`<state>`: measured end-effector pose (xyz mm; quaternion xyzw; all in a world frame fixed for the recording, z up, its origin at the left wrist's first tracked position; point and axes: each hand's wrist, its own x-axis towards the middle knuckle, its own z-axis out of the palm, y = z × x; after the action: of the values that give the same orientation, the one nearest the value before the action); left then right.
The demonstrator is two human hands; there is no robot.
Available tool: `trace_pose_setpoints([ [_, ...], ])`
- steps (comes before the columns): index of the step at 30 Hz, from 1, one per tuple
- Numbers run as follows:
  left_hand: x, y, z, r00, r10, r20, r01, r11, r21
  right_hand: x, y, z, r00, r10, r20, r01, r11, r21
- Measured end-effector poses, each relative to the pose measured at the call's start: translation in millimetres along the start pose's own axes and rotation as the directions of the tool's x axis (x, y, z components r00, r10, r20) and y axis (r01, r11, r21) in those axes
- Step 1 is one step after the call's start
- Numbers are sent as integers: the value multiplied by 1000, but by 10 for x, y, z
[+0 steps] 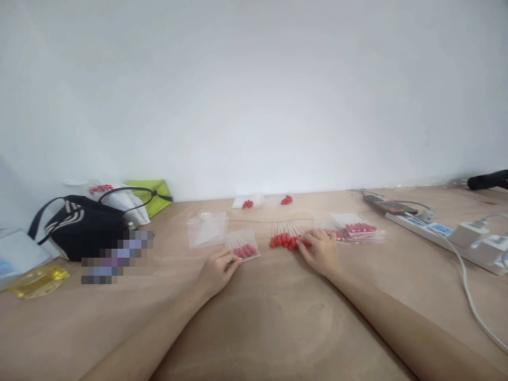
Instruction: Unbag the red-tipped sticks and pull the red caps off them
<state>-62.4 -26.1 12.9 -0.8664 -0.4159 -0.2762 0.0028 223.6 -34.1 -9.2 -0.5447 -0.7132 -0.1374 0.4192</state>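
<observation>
My left hand (218,270) pinches the lower left corner of a small clear plastic bag (254,244) lying on the table. Inside that bag are several white sticks with red tips (244,251). To its right, a fanned pile of loose red-tipped white sticks (283,239) lies with the red ends toward me. At the pile's right edge, my right hand (320,251) has its thumb and fingers closed around a red tip; the fingers partly hide what they hold. Flat clear bags (207,229) rest behind my left hand. Filled bags (359,229) are stacked beyond my right hand.
Near the wall lie two small groups of red-tipped sticks (247,204) in clear bags. A black bag (89,227) and a yellow pouch (39,281) are on the left. On the right are a phone (391,205), a power strip (428,226) and a trailing white cable (465,286).
</observation>
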Motion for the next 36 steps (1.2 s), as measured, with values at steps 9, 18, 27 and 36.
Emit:
trace_pose_setpoints([
  [9, 38, 213, 56, 964, -260, 55, 265, 931, -252, -63, -376, 6, 945, -320, 64, 305, 936, 176],
  [18, -21, 380, 239, 928, -345, 137, 371, 839, -399, 1, -554, 129, 850, -526, 30, 514, 840, 176],
  [27, 5, 453, 216, 886, -417, 203, 461, 749, -475, -36, -556, 111, 855, -519, -2, 514, 846, 144],
  [36, -5, 440, 222, 878, -423, 224, 477, 729, -491, -32, -552, 119, 878, -478, 7, 470, 867, 165],
])
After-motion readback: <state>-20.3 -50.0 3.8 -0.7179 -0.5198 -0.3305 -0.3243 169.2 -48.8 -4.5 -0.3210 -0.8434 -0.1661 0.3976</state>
